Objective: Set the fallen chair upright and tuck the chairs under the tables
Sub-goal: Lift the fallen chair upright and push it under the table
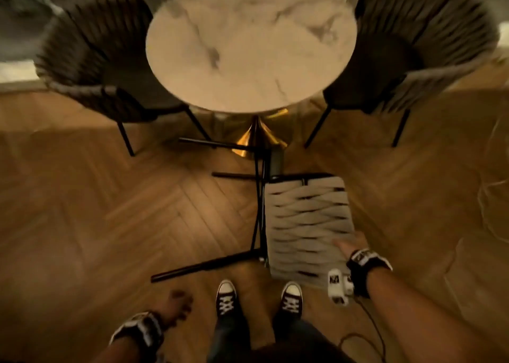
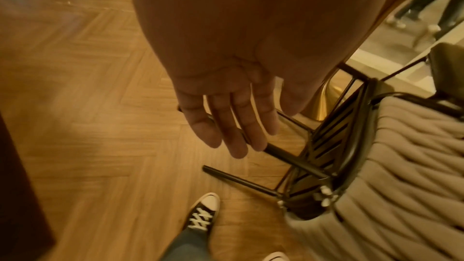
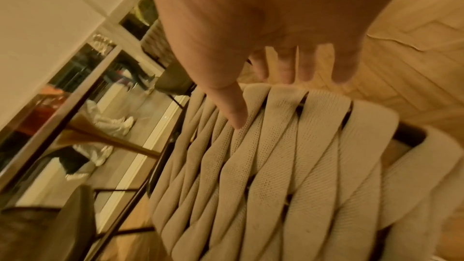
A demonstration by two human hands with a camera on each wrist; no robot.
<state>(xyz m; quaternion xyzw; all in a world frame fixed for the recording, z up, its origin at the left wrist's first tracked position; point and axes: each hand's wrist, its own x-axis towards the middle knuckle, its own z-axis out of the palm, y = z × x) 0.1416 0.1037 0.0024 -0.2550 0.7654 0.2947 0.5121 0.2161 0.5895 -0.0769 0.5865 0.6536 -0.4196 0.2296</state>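
The fallen chair [image 1: 305, 219] lies on its side on the wooden floor, its beige woven seat [image 3: 288, 166] facing up and its black legs [image 1: 206, 265] pointing left. It rests just in front of the round marble table [image 1: 248, 46]. My right hand [image 1: 348, 245] is at the seat's right edge: the thumb [image 3: 233, 114] lies on the webbing, and straight fingers [image 3: 303, 66] reach past the edge. My left hand [image 2: 233, 126] hangs open above the floor near a chair leg [image 2: 241, 182], holding nothing.
Two dark woven chairs stand at the table, one left [image 1: 91, 59] and one right [image 1: 418, 46]. The table's gold cone base [image 1: 259, 139] touches the fallen chair's frame. My shoes [image 1: 226, 298] stand close to the chair. A cable [image 1: 369, 332] trails on the floor at the right.
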